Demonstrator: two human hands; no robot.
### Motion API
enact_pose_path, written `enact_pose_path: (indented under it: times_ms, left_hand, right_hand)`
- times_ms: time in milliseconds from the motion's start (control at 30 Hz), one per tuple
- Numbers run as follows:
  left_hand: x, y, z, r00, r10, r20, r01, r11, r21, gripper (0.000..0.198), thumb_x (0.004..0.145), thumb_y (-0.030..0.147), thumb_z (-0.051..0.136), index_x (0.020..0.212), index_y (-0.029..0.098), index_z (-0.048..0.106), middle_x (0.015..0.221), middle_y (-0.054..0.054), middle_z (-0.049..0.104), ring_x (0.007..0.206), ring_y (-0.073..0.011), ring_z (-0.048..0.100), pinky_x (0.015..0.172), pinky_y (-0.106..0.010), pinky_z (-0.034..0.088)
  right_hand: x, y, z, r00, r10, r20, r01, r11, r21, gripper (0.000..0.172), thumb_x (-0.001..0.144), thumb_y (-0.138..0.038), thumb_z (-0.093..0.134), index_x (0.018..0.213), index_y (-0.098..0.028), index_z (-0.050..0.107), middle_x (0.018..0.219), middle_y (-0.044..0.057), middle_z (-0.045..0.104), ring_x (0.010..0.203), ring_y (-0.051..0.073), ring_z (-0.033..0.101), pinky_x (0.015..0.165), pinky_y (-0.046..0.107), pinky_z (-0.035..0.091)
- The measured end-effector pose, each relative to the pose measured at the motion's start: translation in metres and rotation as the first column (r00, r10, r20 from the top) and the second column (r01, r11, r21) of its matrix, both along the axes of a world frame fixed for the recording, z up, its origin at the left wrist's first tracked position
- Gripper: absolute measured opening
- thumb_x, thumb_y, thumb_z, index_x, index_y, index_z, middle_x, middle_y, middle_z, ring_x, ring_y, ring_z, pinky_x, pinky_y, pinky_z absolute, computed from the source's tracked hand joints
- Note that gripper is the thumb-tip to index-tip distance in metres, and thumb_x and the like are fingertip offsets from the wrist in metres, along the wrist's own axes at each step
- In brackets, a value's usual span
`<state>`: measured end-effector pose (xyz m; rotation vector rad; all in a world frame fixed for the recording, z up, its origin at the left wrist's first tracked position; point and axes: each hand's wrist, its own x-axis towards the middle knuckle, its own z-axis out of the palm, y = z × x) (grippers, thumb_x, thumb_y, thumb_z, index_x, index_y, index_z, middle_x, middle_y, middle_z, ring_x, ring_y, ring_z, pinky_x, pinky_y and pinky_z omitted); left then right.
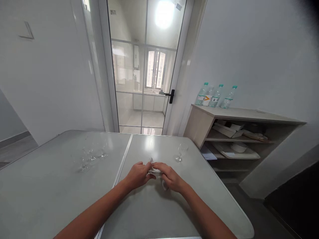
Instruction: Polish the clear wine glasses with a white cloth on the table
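Over the table's right half, my left hand (140, 175) and my right hand (171, 177) meet with their fingers closed around a crumpled white cloth (155, 171). One end of the cloth pokes up above my left thumb, and another part hangs beneath my right palm. Whether a glass is wrapped inside it is hidden by the fingers. To the right of my hands stands a clear stemmed glass (182, 149), apart from them. Several similar clear glasses (91, 155) are grouped on the table's left half, faint against the surface.
The grey table (139, 212) has a pale seam (124, 156) running through it. Beyond it is a glass door (144, 73) with a black handle (171, 96). On the right, a low shelf unit (201, 126) bears several plastic bottles (215, 96) and holds boxes and trays.
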<state>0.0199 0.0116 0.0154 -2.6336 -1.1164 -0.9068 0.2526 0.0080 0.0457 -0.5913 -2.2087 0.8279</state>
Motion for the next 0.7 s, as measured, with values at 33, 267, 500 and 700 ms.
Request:
enact_pose_path:
  times_ms: [33,267,500,700]
  left_hand:
    - [0.000,-0.001,-0.001,1.000,-0.024,0.006,0.023,0.999,0.033,0.027,0.093,0.040,0.068,0.100,0.021,0.049,0.077,0.001,0.074,0.064,-0.0194,0.069,0.063,-0.031,0.039]
    - [0.001,-0.005,0.002,0.992,-0.120,-0.040,0.126,0.967,0.221,0.026,0.098,0.043,0.060,0.089,0.021,0.048,0.064,0.002,0.066,0.054,-0.0166,0.063,0.061,-0.032,0.037]
    - [0.007,-0.011,0.012,0.990,-0.136,-0.020,0.137,0.965,0.224,0.021,0.094,0.030,0.063,0.089,0.022,0.044,0.064,0.004,0.065,0.053,-0.0157,0.061,0.061,-0.031,0.037]
    - [0.004,-0.001,0.001,0.997,0.047,0.067,-0.053,0.995,0.086,0.030,0.080,0.017,0.067,0.093,0.023,0.042,0.067,0.005,0.068,0.054,-0.0178,0.060,0.059,-0.029,0.036]
  right_hand:
    - [-0.001,0.000,-0.001,1.000,0.021,0.015,-0.021,1.000,0.013,0.062,0.078,-0.005,0.043,0.133,-0.024,0.062,0.139,0.008,0.063,0.130,0.025,0.056,0.114,0.045,0.039]
    - [-0.005,0.002,-0.001,0.989,-0.131,-0.066,0.109,0.958,-0.267,0.030,0.096,-0.025,0.046,0.108,-0.022,0.073,0.102,0.003,0.073,0.097,0.023,0.065,0.092,0.035,0.049]
    - [0.005,0.011,-0.024,0.843,-0.516,-0.154,0.319,0.710,-0.628,0.035,0.087,-0.048,0.064,0.103,-0.020,0.077,0.123,0.008,0.069,0.120,0.031,0.057,0.104,0.043,0.043]
    - [0.005,0.002,0.004,0.988,0.046,-0.145,-0.061,0.993,-0.099,0.030,0.092,-0.028,0.051,0.109,-0.022,0.076,0.113,0.007,0.075,0.119,0.029,0.062,0.111,0.047,0.039]
